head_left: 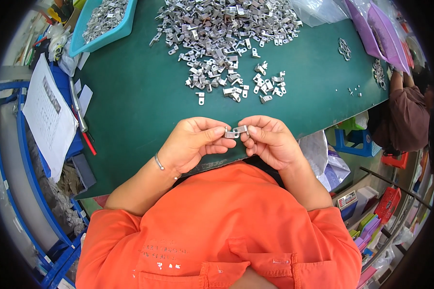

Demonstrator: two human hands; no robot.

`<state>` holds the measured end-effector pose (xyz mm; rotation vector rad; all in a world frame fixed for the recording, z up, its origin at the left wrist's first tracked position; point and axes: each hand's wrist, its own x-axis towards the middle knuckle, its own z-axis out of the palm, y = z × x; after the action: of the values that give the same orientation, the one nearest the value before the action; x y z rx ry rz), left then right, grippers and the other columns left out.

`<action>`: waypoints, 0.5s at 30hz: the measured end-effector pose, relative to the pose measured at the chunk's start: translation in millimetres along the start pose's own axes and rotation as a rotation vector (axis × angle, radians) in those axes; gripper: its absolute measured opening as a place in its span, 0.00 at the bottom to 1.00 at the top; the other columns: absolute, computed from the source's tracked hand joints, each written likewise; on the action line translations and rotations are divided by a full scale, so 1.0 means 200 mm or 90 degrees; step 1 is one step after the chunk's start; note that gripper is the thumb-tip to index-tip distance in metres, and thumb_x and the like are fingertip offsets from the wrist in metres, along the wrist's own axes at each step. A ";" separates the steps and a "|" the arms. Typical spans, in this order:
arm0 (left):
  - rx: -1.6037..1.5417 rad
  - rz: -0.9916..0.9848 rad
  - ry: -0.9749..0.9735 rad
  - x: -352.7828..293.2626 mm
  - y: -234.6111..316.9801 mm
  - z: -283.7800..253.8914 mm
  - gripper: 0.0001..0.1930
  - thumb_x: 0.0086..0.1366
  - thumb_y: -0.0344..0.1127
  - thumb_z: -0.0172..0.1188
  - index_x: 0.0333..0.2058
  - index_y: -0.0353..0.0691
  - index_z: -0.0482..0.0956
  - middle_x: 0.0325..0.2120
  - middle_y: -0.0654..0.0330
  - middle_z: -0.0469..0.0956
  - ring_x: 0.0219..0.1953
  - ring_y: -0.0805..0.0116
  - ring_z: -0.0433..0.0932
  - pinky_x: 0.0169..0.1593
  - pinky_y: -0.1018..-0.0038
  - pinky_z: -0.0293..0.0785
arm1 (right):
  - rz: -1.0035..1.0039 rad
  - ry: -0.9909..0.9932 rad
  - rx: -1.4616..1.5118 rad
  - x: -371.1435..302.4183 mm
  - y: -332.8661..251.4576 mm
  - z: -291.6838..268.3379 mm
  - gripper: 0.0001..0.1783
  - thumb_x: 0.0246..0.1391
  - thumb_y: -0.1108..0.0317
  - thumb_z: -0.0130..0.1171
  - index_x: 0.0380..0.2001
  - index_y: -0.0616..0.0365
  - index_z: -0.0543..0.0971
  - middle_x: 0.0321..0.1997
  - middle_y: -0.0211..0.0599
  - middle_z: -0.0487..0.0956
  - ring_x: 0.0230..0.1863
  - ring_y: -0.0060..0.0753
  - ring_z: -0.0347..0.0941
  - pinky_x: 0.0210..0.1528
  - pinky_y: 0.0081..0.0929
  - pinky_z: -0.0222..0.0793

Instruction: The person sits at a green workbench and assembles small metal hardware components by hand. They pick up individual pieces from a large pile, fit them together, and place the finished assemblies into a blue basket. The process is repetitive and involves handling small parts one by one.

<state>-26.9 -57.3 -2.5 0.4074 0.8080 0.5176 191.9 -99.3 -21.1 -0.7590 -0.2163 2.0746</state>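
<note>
Close to the green table's near edge, my left hand (197,138) pinches a small silver metal bracket (231,134) between thumb and fingers. A second metal bracket (240,129) is pinched in my right hand (270,139), and the two pieces meet or overlap between my fingertips. Whether they are joined, I cannot tell. Beyond my hands, several loose brackets (270,85) lie in a small cluster. Behind them a large heap of the same kind of bracket (222,29) spreads over the far part of the table.
A turquoise basket (125,30) of brackets stands far left, a purple bin (378,36) far right. Metal rings (344,49) and tiny parts lie on the right of the green tabletop (130,96). Papers (48,115) hang at left. Another person (405,115) sits at right.
</note>
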 end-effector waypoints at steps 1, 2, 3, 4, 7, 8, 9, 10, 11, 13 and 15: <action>0.056 0.024 0.028 -0.01 0.00 0.01 0.10 0.62 0.28 0.58 0.39 0.28 0.76 0.33 0.52 0.80 0.34 0.65 0.82 0.38 0.76 0.80 | 0.001 0.000 0.003 0.00 0.00 0.00 0.11 0.57 0.75 0.55 0.43 0.66 0.76 0.33 0.38 0.79 0.30 0.24 0.76 0.33 0.24 0.78; 0.112 0.049 0.056 -0.01 -0.01 0.04 0.08 0.60 0.27 0.60 0.38 0.29 0.77 0.32 0.53 0.80 0.33 0.65 0.82 0.37 0.77 0.80 | -0.047 0.038 -0.126 0.00 0.01 0.01 0.10 0.57 0.75 0.55 0.42 0.65 0.77 0.33 0.37 0.79 0.30 0.24 0.76 0.32 0.24 0.77; 0.168 0.073 0.084 -0.02 -0.01 0.05 0.07 0.58 0.26 0.61 0.36 0.31 0.78 0.32 0.54 0.80 0.33 0.65 0.81 0.37 0.77 0.79 | -0.095 0.076 -0.255 -0.01 0.02 0.04 0.09 0.57 0.75 0.55 0.41 0.64 0.77 0.33 0.36 0.79 0.30 0.23 0.75 0.32 0.24 0.76; 0.381 0.246 0.080 -0.03 -0.02 0.04 0.06 0.56 0.25 0.63 0.34 0.32 0.79 0.30 0.55 0.79 0.32 0.65 0.80 0.36 0.76 0.78 | -0.144 0.113 -0.384 -0.01 0.04 0.07 0.08 0.57 0.75 0.56 0.40 0.64 0.78 0.33 0.34 0.79 0.29 0.22 0.75 0.32 0.24 0.76; 0.834 0.598 0.027 -0.03 -0.03 -0.02 0.07 0.48 0.22 0.66 0.27 0.36 0.79 0.28 0.58 0.78 0.31 0.64 0.78 0.35 0.74 0.75 | -0.627 0.030 -1.005 0.02 0.07 0.07 0.10 0.44 0.80 0.61 0.33 0.60 0.79 0.30 0.38 0.76 0.30 0.35 0.75 0.30 0.27 0.72; 0.863 0.599 -0.012 -0.03 -0.02 -0.03 0.08 0.46 0.22 0.67 0.26 0.37 0.79 0.27 0.58 0.78 0.31 0.64 0.77 0.35 0.73 0.74 | -0.620 -0.021 -1.014 0.03 0.08 0.05 0.11 0.40 0.81 0.62 0.31 0.60 0.78 0.29 0.40 0.75 0.31 0.42 0.73 0.30 0.31 0.71; 0.891 0.599 -0.051 -0.02 -0.02 -0.04 0.08 0.44 0.22 0.68 0.24 0.38 0.79 0.27 0.58 0.77 0.31 0.63 0.76 0.35 0.71 0.73 | -0.632 -0.001 -1.023 0.03 0.07 0.05 0.11 0.40 0.81 0.62 0.31 0.60 0.78 0.29 0.39 0.75 0.31 0.42 0.73 0.31 0.32 0.71; 0.885 0.604 -0.041 -0.03 0.00 -0.02 0.08 0.46 0.21 0.66 0.27 0.37 0.79 0.26 0.58 0.77 0.30 0.62 0.75 0.36 0.71 0.72 | -0.647 0.017 -1.033 0.05 0.05 0.05 0.10 0.40 0.81 0.62 0.31 0.60 0.78 0.29 0.39 0.75 0.31 0.42 0.73 0.31 0.32 0.71; 0.902 0.643 0.002 -0.01 0.01 -0.02 0.09 0.46 0.21 0.66 0.28 0.37 0.79 0.27 0.58 0.76 0.30 0.61 0.75 0.36 0.71 0.72 | -0.662 0.035 -1.042 0.07 0.03 0.06 0.10 0.41 0.80 0.62 0.30 0.60 0.78 0.29 0.39 0.75 0.30 0.41 0.73 0.31 0.33 0.71; 0.933 0.718 0.090 0.08 0.05 0.00 0.11 0.48 0.21 0.65 0.32 0.37 0.79 0.27 0.58 0.76 0.30 0.60 0.75 0.36 0.71 0.72 | -0.731 0.162 -1.092 0.16 -0.02 0.05 0.08 0.42 0.76 0.62 0.28 0.59 0.76 0.26 0.37 0.73 0.29 0.41 0.70 0.31 0.34 0.68; 0.937 0.775 0.197 0.18 0.08 0.07 0.12 0.49 0.22 0.64 0.35 0.36 0.77 0.33 0.57 0.74 0.31 0.59 0.75 0.35 0.71 0.72 | -0.710 0.254 -1.210 0.20 -0.04 0.10 0.06 0.42 0.75 0.62 0.26 0.58 0.76 0.26 0.35 0.71 0.29 0.41 0.69 0.31 0.34 0.66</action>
<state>-0.3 -25.9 -6.9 2.3055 1.0871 1.0482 169.8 -60.0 -19.0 -1.4726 -1.9261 0.1290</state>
